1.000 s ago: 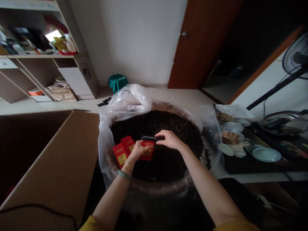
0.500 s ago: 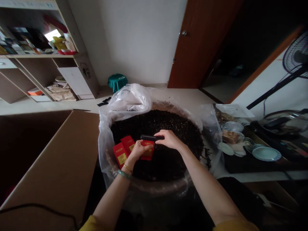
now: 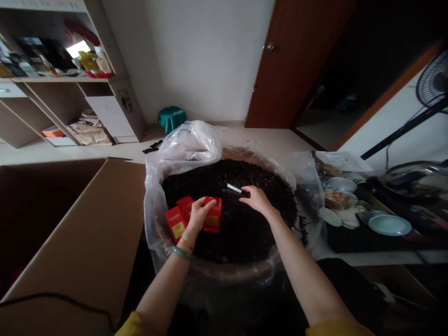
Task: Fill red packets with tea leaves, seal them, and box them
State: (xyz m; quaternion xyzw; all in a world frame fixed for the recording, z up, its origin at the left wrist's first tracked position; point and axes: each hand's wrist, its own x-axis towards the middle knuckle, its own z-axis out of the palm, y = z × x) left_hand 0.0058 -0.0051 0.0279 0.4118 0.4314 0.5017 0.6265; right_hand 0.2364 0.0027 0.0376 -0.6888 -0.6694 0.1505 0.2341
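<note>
Three red packets show, along with one black handheld tool. There are one round basket, one cardboard box, one door, one fan, one gold bracelet and one green bangle.

Both bare forearms reach forward from yellow sleeves, angled inward toward each other. The person's left hand is pinched, its thumb pointing right and its fingers curled, with a gold bracelet and a green bangle at the wrist. The right hand, apart from the left, points leftward, its thumb and fingertips closed in a grip.
</note>
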